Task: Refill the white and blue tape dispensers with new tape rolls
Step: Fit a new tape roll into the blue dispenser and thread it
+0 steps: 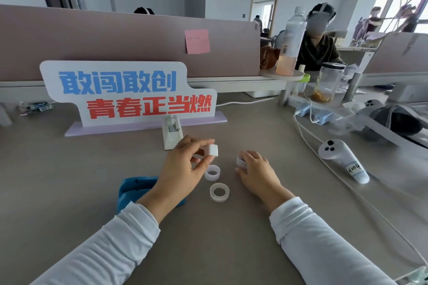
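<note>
My left hand (185, 166) holds a small white spool core (213, 149) pinched between thumb and fingers, just above the desk. The white tape dispenser (171, 132) stands upright behind that hand. The blue tape dispenser (134, 190) lies on the desk under my left wrist, partly hidden. My right hand (257, 170) rests on the desk with its fingers closed over a clear tape roll (240, 161). Two more clear tape rolls lie between my hands, one (212, 172) nearer the left thumb and one (219, 192) closer to me.
A sign with blue and red characters (129, 95) stands behind the white dispenser. A white VR controller (340, 157) and white cables (308, 136) lie to the right, with a headset (393, 120), jar (327, 82) and bottle (290, 41) further back. A person sits behind the partition.
</note>
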Demonstrator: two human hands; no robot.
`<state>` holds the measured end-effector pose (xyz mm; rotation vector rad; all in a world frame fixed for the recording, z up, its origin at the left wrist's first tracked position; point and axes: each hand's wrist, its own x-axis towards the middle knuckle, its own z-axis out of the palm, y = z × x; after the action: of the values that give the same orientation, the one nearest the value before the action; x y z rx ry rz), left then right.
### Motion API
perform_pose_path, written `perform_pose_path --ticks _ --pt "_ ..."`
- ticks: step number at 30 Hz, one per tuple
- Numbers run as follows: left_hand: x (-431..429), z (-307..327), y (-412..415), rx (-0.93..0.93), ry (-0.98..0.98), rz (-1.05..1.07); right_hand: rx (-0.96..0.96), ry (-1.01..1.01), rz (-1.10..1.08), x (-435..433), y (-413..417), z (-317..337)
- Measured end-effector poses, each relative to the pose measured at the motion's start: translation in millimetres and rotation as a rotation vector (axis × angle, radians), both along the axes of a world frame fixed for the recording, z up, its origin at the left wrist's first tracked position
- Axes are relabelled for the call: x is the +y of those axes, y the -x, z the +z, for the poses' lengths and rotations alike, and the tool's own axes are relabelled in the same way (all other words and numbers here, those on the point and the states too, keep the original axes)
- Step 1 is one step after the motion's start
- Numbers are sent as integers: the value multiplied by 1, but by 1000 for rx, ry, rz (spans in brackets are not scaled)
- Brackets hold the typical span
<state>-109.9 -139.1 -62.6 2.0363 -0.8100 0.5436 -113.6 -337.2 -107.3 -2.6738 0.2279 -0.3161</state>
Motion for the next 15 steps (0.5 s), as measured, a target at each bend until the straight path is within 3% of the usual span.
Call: perform_pose_path --ticks 3,8,11,15 --pt "6 4 2 15 31 -44 -81 -81 -1 1 -1 -1" --pt "29 13 9 10 22 -49 -238 -654 116 28 10 21" --pt "48 12 17 16 13 -50 -228 -900 286 55 19 38" --pt "72 7 26 125 95 -54 -173 -1027 451 89 22 52"
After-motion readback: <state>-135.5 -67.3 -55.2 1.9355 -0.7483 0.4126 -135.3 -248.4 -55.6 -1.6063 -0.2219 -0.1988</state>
